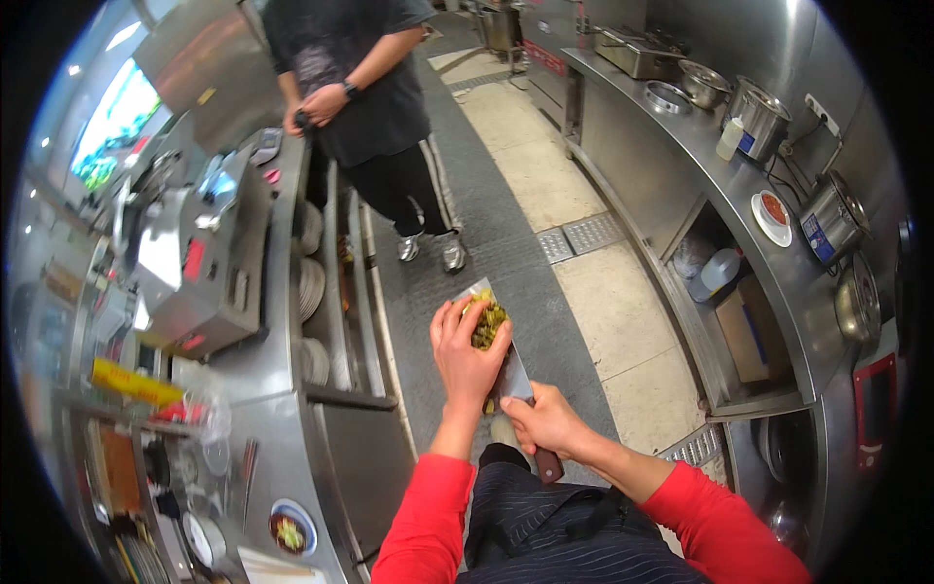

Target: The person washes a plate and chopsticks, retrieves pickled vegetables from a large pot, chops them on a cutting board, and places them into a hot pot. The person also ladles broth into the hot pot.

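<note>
My right hand (543, 423) is closed around the dark wooden handle of a cleaver (516, 376), low in front of my striped apron. On the cleaver's broad metal blade lies a heap of chopped green vegetables (489, 325). My left hand (467, 343) cups over this heap, its fingers spread across the near side and touching it. The blade points away from me over the dark floor mat. Part of the heap and the blade is hidden under my left fingers.
A person (357, 95) stands ahead on the floor mat (540, 314) beside the left counter. That steel counter (273, 365) bears a metal machine and a bowl (292, 527) of food; stacked plates (311, 288) sit below. Along the right counter (719, 171) stand steel pots (755, 117) and a sauce bowl (772, 209).
</note>
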Action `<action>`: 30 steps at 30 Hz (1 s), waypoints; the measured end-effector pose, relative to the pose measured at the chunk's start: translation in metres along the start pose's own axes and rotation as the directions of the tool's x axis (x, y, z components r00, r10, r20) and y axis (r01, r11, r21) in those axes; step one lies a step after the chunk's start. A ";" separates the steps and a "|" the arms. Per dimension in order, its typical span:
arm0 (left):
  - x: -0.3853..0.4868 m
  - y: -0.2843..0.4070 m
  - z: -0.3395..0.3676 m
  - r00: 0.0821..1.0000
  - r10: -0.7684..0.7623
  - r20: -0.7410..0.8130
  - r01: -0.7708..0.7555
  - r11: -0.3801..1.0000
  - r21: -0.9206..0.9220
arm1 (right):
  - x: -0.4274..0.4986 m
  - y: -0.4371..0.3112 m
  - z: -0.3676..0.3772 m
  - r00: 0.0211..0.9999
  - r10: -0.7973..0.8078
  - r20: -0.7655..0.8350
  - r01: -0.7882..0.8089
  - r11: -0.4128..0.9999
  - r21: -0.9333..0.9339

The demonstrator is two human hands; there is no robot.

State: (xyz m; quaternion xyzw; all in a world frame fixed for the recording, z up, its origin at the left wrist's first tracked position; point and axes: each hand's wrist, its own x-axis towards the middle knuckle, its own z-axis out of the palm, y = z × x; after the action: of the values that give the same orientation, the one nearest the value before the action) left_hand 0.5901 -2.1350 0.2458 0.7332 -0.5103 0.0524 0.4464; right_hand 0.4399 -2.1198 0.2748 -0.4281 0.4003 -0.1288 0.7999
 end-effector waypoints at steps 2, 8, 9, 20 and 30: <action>0.052 -0.007 0.056 0.999 0.041 0.021 -0.040 0.998 -0.040 | 0.047 -0.036 -0.034 0.998 -0.009 -0.055 0.011 0.999 0.031; 0.235 -0.032 0.204 0.989 0.116 0.096 -0.100 0.982 -0.157 | 0.199 -0.166 -0.116 0.987 -0.040 -0.155 0.058 0.992 0.111; 0.266 -0.034 0.227 0.985 0.134 0.110 -0.114 0.979 -0.171 | 0.223 -0.189 -0.130 0.985 -0.041 -0.168 0.062 0.991 0.120; 0.592 -0.079 0.483 0.957 0.197 0.212 -0.154 0.967 -0.203 | 0.505 -0.434 -0.285 0.970 -0.073 -0.232 0.119 0.974 0.192; 0.900 -0.163 0.653 0.979 0.114 0.169 -0.093 0.988 -0.125 | 0.779 -0.674 -0.373 0.988 -0.014 -0.155 0.039 0.987 0.158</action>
State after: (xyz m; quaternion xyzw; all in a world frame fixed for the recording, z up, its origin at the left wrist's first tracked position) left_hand 0.8986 -3.2152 0.2375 0.6801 -0.5872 -0.0190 0.4384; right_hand 0.7560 -3.1689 0.2763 -0.3563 0.4434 -0.2039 0.7968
